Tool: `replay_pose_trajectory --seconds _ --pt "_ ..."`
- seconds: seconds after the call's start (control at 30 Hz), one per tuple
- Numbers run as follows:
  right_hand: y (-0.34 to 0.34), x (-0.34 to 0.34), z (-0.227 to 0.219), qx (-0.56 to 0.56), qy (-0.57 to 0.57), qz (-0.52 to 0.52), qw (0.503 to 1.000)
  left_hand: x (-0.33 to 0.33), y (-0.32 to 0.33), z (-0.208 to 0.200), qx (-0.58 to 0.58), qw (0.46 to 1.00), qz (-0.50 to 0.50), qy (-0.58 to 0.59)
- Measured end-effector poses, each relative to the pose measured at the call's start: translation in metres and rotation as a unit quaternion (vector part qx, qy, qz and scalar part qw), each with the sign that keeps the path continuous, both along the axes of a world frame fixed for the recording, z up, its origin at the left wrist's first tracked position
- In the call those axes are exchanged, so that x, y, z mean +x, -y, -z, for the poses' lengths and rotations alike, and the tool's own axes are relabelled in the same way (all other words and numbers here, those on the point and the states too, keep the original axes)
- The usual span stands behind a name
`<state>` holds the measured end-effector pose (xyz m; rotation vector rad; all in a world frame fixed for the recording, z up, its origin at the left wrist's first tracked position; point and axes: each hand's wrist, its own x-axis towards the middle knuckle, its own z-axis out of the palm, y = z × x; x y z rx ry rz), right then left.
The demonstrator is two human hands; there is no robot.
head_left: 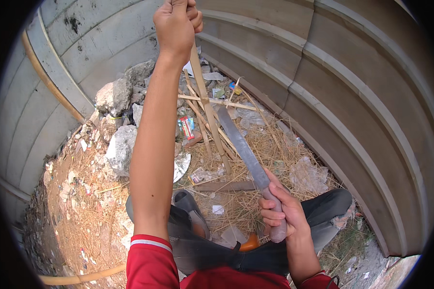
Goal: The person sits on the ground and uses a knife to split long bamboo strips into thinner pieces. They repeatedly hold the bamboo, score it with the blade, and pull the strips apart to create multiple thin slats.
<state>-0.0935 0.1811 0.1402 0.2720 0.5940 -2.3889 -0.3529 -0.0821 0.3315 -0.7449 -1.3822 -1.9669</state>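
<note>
My left hand [177, 29], at the end of an outstretched arm, is closed in a fist at the top of the view. It grips the upper end of a long pale bamboo strip [199, 77], which slants down toward the littered ground. My right hand [287, 209] wraps around the handle of a machete [246, 153] above my right thigh. The dark grey blade points up and to the left, its tip close to the right side of the strip; whether they touch I cannot tell. Several other bamboo strips [194, 102] lie crossed on the ground behind.
Corrugated metal sheeting [361, 96] rises at the right, a grey panel wall [115, 38] at the left. Rough stone chunks [122, 147] are piled left of centre. A dark rod [226, 186] lies on straw before my crossed legs, near an orange object [250, 243].
</note>
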Motion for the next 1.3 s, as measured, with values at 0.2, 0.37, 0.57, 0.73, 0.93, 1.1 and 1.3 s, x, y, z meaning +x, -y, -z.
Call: replay_pose_trajectory --seconds 0.2,0.37,0.57,0.73,0.93,1.1,1.3 --pt "0.036 0.004 -0.085 0.291 -0.368 0.294 0.832 0.001 -0.013 0.001 0.010 1.000 -0.014 0.004" --pt "0.069 -0.008 -0.003 0.453 -0.420 0.235 0.751 -0.001 -0.026 0.004 -0.007 0.999 -0.030 -0.009" --pt "0.072 0.008 0.150 0.526 -0.303 0.033 0.794 0.002 -0.024 -0.008 0.003 1.000 0.005 -0.023" --pt "0.057 -0.015 0.013 0.283 -0.132 0.028 0.950 0.005 -0.019 -0.003 -0.013 0.999 -0.025 -0.021" --pt "0.070 -0.012 -0.022 0.260 -0.404 0.270 0.835 -0.002 -0.035 0.002 -0.012 1.000 -0.003 -0.017" --pt "0.083 -0.024 0.151 0.597 -0.393 0.124 0.688 -0.006 -0.047 -0.001 -0.025 1.000 -0.002 -0.011" --pt "0.035 -0.001 0.174 0.179 -0.018 -0.048 0.983 -0.010 -0.012 0.002 -0.001 1.000 0.014 -0.016"
